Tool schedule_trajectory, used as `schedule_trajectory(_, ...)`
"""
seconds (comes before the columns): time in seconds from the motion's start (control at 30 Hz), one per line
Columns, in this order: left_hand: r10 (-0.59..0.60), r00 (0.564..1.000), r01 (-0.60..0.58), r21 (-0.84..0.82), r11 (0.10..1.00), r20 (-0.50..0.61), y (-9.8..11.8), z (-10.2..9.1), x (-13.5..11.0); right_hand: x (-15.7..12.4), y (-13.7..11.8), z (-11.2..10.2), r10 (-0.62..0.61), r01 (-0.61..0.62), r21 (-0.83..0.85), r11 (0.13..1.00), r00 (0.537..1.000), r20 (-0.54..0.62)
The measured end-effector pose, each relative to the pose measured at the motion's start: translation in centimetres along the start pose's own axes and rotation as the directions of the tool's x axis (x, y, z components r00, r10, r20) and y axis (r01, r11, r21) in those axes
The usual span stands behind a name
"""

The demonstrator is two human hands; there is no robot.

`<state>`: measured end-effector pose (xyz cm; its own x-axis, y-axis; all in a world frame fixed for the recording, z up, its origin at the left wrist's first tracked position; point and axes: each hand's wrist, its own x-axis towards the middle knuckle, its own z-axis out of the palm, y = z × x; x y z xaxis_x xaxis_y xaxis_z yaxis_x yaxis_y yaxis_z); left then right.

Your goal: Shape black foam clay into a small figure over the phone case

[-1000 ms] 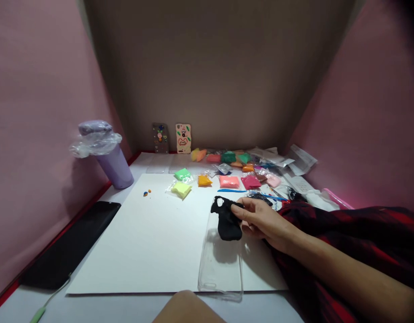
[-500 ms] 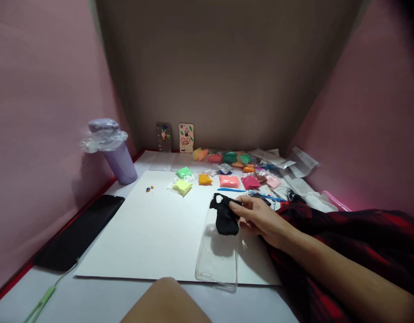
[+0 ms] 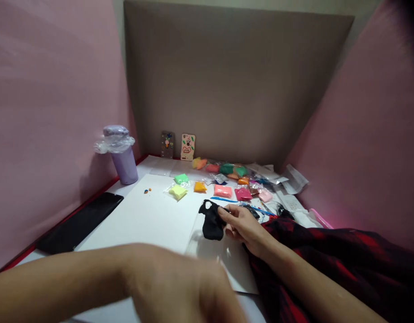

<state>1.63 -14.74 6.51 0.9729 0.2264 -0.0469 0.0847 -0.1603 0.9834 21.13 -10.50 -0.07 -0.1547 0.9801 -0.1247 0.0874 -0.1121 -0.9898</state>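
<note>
My right hand (image 3: 242,223) pinches a lump of black clay (image 3: 211,220) with a white spot, holding it just above the white sheet (image 3: 149,215). A clear phone case (image 3: 207,244) lies under the clay, partly hidden by my left hand. My left hand (image 3: 190,287) fills the near foreground, blurred, back of hand toward me, fingers curled downward near the case's near end; what it holds, if anything, is hidden.
Small bags of coloured clay (image 3: 223,190) lie in rows at the sheet's far edge, with blue tools (image 3: 223,198) and papers (image 3: 291,177) to the right. A purple cup (image 3: 121,154) stands at left, a black phone (image 3: 81,222) beside it. Two decorated cases (image 3: 187,146) lean on the back wall.
My left arm has swung in from the bottom edge across the foreground toward the clear case. The view has tilted up. My right hand still holds the black clay.
</note>
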Motion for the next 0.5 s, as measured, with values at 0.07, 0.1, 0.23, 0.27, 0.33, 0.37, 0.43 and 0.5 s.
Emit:
schedule_trajectory(0.07, 0.074, 0.859, -0.059, 0.045, 0.997, -0.507, 0.7, -2.1, 1.4, 0.0, -0.1, 0.0, 0.004, -0.004, 0.010, 1.000, 1.000, 0.000)
schedule_trajectory(0.1, 0.140, 0.629, -0.094, 0.104, 0.990, -0.764, 0.5, -3.1, 1.8, 0.0, -0.1, 0.0, 0.004, -0.004, 0.016, 1.000, 1.000, -0.002)
schedule_trajectory(0.23, -0.037, 0.325, -0.035, -0.051, 0.998, -0.945, -3.1, -6.0, 2.4, 0.2, 0.1, 0.0, 0.012, -0.011, 0.042, 0.999, 1.000, -0.014)
schedule_trajectory(0.27, -0.119, 0.405, -0.046, -0.150, 0.988, -0.906, -4.2, -6.2, 2.3, 0.3, 0.1, 0.1, 0.019, -0.018, 0.049, 0.999, 1.000, -0.020)
schedule_trajectory(0.33, -0.178, 0.584, -0.142, -0.315, 0.938, -0.792, -6.2, -6.3, 2.3, 0.3, 0.1, 0.1, 0.024, -0.022, 0.056, 0.998, 0.999, -0.031)
schedule_trajectory(0.37, -0.171, 0.657, -0.184, -0.376, 0.908, -0.735, -7.0, -6.2, 2.3, 0.3, 0.0, 0.1, 0.025, -0.023, 0.056, 0.998, 0.999, -0.036)
schedule_trajectory(0.43, -0.161, 0.724, -0.232, -0.456, 0.859, -0.671, -7.8, -6.1, 2.3, 0.3, -0.1, 0.2, 0.034, -0.032, 0.052, 0.998, 0.998, -0.043)
schedule_trajectory(0.5, -0.174, 0.730, -0.246, -0.491, 0.836, -0.661, -8.1, -6.0, 2.3, 0.3, -0.2, 0.2, 0.056, -0.054, 0.052, 0.997, 0.997, -0.051)
